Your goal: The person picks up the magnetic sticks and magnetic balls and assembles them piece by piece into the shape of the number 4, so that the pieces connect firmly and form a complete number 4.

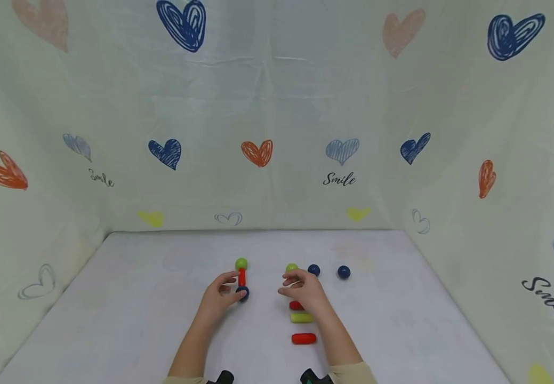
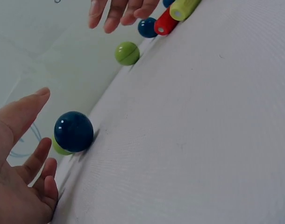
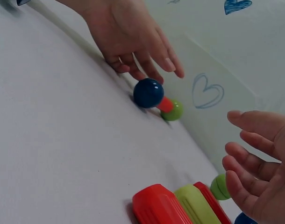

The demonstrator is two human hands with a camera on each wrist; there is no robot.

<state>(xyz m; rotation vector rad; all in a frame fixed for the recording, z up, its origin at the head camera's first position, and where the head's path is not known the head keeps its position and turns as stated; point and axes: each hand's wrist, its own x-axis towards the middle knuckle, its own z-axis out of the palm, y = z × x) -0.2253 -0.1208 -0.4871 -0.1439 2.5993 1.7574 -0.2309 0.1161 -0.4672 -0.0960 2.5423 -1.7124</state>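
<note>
A red rod (image 1: pixel 242 277) joins a green ball (image 1: pixel 241 264) at its far end and a blue ball (image 2: pixel 74 131) at its near end. My left hand (image 1: pixel 216 301) is beside this joined piece, fingers loose and thumb apart from the blue ball in the left wrist view. Over on the right, my right hand (image 1: pixel 307 292) hovers with relaxed fingers and holds nothing. Just beyond its fingertips sits a second green ball (image 1: pixel 291 266). Under and beside that hand lie a red rod (image 1: pixel 296 305) and a yellow-green rod (image 1: pixel 300 318).
Two more blue balls, one near the right hand (image 1: pixel 313 270) and one farther right (image 1: pixel 344 272), rest on the white table (image 1: pixel 401 330). Another red rod (image 1: pixel 303 338) lies closer to me. A heart-printed curtain (image 1: pixel 277 106) encloses the table's back and sides.
</note>
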